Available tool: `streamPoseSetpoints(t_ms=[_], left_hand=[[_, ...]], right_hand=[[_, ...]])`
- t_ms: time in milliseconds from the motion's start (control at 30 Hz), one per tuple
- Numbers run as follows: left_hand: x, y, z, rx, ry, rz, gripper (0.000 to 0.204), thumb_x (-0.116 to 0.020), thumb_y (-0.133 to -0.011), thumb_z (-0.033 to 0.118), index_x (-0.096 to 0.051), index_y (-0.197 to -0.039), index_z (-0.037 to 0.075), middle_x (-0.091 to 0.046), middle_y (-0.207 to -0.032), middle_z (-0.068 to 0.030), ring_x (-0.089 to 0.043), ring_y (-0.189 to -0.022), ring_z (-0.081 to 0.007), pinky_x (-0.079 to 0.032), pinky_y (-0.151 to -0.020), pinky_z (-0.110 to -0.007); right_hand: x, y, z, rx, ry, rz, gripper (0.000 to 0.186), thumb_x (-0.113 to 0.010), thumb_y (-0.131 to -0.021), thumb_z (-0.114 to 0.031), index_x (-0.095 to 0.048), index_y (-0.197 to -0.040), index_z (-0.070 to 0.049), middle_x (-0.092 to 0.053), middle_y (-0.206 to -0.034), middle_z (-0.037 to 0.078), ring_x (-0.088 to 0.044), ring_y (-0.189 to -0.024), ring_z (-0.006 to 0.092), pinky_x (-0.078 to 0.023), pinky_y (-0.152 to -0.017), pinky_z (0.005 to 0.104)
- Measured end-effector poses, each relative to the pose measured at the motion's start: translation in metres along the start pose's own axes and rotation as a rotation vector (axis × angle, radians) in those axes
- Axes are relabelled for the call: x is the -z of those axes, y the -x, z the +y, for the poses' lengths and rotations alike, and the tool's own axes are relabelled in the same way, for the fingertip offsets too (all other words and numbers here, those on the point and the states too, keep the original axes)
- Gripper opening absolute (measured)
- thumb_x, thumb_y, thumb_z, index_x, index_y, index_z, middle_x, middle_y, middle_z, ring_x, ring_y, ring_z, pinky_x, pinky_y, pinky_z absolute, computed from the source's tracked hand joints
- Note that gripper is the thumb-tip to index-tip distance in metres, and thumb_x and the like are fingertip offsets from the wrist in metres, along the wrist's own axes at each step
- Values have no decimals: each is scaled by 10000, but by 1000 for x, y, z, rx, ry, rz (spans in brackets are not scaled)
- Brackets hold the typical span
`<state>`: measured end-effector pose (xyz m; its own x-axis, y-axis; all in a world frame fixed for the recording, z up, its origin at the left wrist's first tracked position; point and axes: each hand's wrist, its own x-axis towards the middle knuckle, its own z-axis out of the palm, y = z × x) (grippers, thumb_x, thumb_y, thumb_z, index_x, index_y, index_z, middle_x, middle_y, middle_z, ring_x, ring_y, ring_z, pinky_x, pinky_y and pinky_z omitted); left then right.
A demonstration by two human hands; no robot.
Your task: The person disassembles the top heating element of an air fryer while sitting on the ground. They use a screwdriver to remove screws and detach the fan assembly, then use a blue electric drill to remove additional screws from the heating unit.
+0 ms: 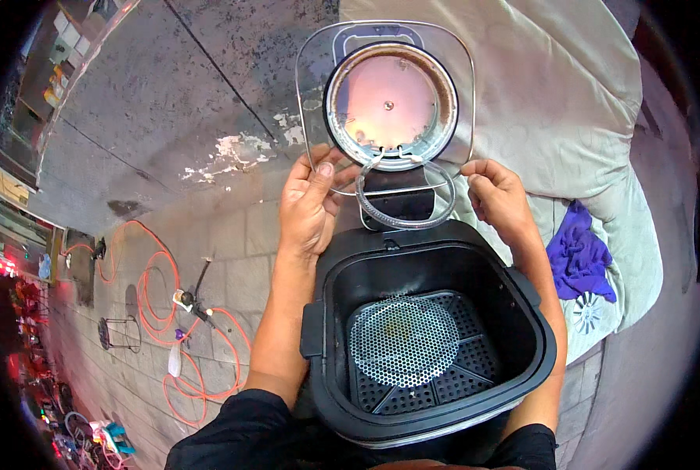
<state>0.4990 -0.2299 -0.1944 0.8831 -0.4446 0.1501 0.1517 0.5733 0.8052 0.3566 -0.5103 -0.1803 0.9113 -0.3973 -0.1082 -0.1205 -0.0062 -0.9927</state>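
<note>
Between my hands is the opened top of an air fryer: a round metal housing (388, 105) with a screw at its centre, inside a rounded-square metal rim (474, 94). A ring-shaped heating tube (407, 224) hangs from the housing's lower edge. My left hand (311, 196) grips the rim's lower left, thumb in front and some fingers behind. At the lower right corner, my right hand (499, 196) is closed, finger and thumb pinching the rim. Below stands the black air fryer basket (542, 356), with a round perforated metal disc (405, 341) resting on its slotted bottom.
A pale cloth cover (561, 86) spreads at the right, bearing a crumpled purple cloth (577, 254) and a silver fan wheel (589, 313). An orange cord (158, 317) loops over the paved floor at left, near a small stool (119, 334). A peeling wall (201, 86) rises behind.
</note>
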Motion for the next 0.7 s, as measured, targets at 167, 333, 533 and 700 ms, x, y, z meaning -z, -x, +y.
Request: streamPoseSetpoints(t_ms=[167, 333, 533, 700], left_hand=[[-1, -1, 2, 17, 8, -7, 307, -613, -1076, 126, -555, -1372, 73, -631, -1362, -144, -724, -1119, -287, -622, -933, -484], [1, -1, 1, 7, 35, -18, 298, -605, -1077, 117, -553, -1366, 62, -643, -1356, -145, -735, -1104, -291, -625, -929, -488], [-4, 0, 3, 8, 27, -7, 305, -598, -1080, 112, -538, -1374, 56, -663, -1301, -126, -737, -1102, -295, -627, -930, -495], [-3, -1, 4, 11, 34, -23, 315, -605, -1076, 113, -534, -1377, 52, -672, -1293, -127, -739, -1102, -298, -626, -929, -486]], right_hand=[[-5, -5, 6, 12, 1, 15, 217, -559, -1008, -107, -666, -1171, -12, -545, -691, -24, -473, -541, 68, -371, -472, 243], [-7, -4, 4, -1, 14, 18, 208, -558, -1016, -115, -658, -1172, -21, -522, -682, -33, -431, -514, 59, -330, -450, 236], [-8, -4, 3, -30, -5, 21, 209, -554, -1015, -109, -654, -1174, -19, -519, -679, -30, -417, -505, 61, -326, -448, 238], [-6, -5, 6, -5, 23, 9, 211, -550, -1022, -111, -648, -1182, -14, -519, -673, -25, -423, -495, 64, -319, -440, 240]])
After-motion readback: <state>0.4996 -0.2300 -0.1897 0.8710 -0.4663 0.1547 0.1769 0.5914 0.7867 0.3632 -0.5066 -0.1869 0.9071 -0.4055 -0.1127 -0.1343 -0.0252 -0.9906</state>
